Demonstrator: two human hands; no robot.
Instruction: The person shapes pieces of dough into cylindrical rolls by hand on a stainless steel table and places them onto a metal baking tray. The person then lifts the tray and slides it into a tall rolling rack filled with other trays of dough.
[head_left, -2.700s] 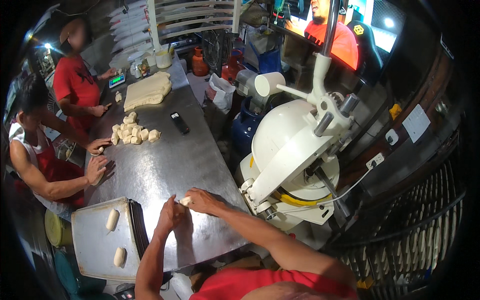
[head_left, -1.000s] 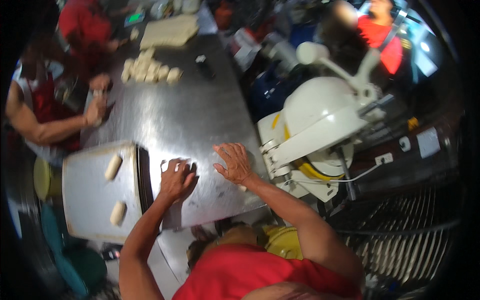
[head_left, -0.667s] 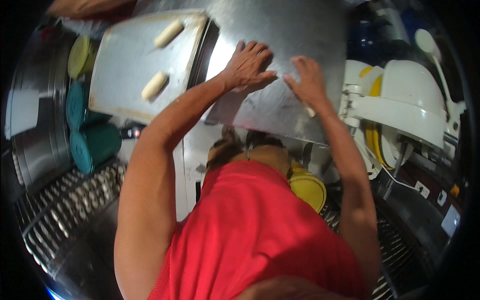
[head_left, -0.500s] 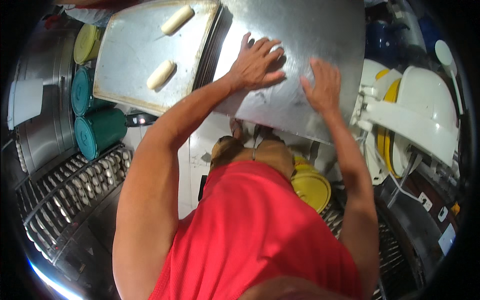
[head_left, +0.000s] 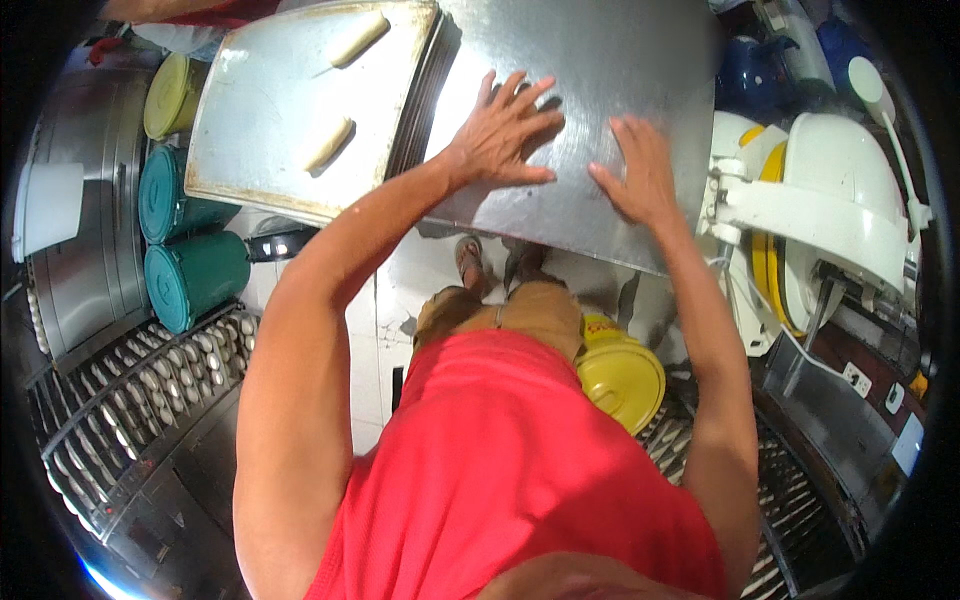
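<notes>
Two dough rolls (head_left: pixel 330 146) formed and lying apart on the tray (head_left: pixel 262 105); left hand (head_left: pixel 505 132) and right hand (head_left: pixel 641 172) apart, fingers extended over the tabletop (head_left: pixel 600 55), gripping nothing visible, anything under the palms hidden, so can't tell how much is left.

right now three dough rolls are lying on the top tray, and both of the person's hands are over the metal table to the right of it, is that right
Not quite: the head view shows two dough rolls on the top tray, not three. The left hand and right hand are indeed over the metal table to its right.
</notes>
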